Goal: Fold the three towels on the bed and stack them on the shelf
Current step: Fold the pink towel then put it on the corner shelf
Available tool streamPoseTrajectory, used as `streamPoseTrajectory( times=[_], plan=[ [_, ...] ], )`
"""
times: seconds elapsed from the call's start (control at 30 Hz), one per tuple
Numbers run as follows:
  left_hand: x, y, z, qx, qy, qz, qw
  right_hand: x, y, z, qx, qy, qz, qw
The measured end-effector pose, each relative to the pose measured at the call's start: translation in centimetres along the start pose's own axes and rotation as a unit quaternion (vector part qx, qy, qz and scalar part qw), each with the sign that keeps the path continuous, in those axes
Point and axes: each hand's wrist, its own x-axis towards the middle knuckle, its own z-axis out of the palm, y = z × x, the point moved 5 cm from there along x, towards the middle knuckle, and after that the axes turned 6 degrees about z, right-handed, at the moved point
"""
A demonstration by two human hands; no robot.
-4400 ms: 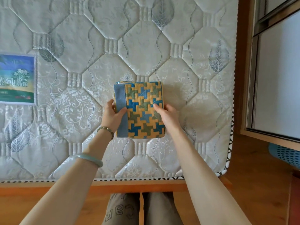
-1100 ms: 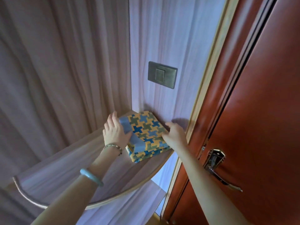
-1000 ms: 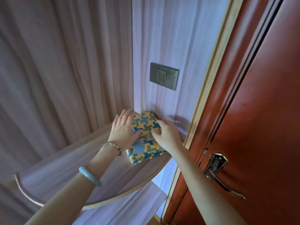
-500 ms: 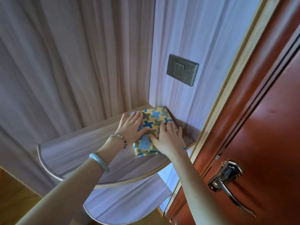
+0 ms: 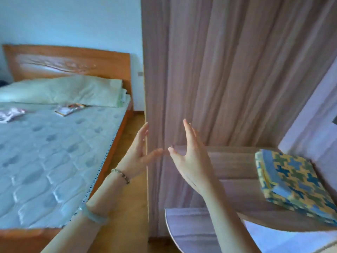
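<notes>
A folded stack of towels (image 5: 293, 183) with a blue, yellow and green pattern lies on the curved wooden shelf (image 5: 237, 181) at the right, in the corner by the wall. My left hand (image 5: 139, 152) and my right hand (image 5: 189, 157) hover in mid-air to the left of the shelf, fingers straight and spread, holding nothing. Both are well apart from the towels. The bed (image 5: 54, 152) with its quilted mattress lies at the left.
A tall wood-grain cabinet panel (image 5: 218, 79) rises behind my hands. A lower shelf (image 5: 191, 230) curves out beneath the upper one. On the bed lie a pale pillow (image 5: 73, 92) and small flat packets (image 5: 69, 108). Wooden floor runs between bed and cabinet.
My hands have come off the towel stack, which stays on the shelf. My view has swung left, away from the door, towards the bed.
</notes>
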Motion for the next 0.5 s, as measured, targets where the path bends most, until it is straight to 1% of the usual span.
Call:
streamPoseTrajectory(
  times=[0.07, 0.17, 0.27, 0.33, 0.5],
  plan=[
    [-3.5, -0.7, -7.6, -0.025, 0.078, -0.023, 0.996, -0.4, -5.2, 5.5, 0.119, -0.072, -0.022, 0.990],
    [-9.9, -1.8, -18.3, -0.032, 0.166, -0.035, 0.985, -1.9, -12.8, 13.2, 0.224, -0.147, -0.043, 0.962],
    [-16.8, -2.5, -27.0, 0.002, 0.229, -0.043, 0.972, -4.1, -19.8, 19.8, 0.266, -0.213, -0.087, 0.936],
    [-21.1, -2.8, -31.7, 0.029, 0.261, -0.052, 0.964, -5.7, -23.8, 23.4, 0.278, -0.239, -0.110, 0.924],
    [-30.9, -3.9, -41.6, 0.089, 0.328, -0.099, 0.935, -9.5, -31.8, 32.2, 0.301, -0.307, -0.123, 0.894]
  ],
)
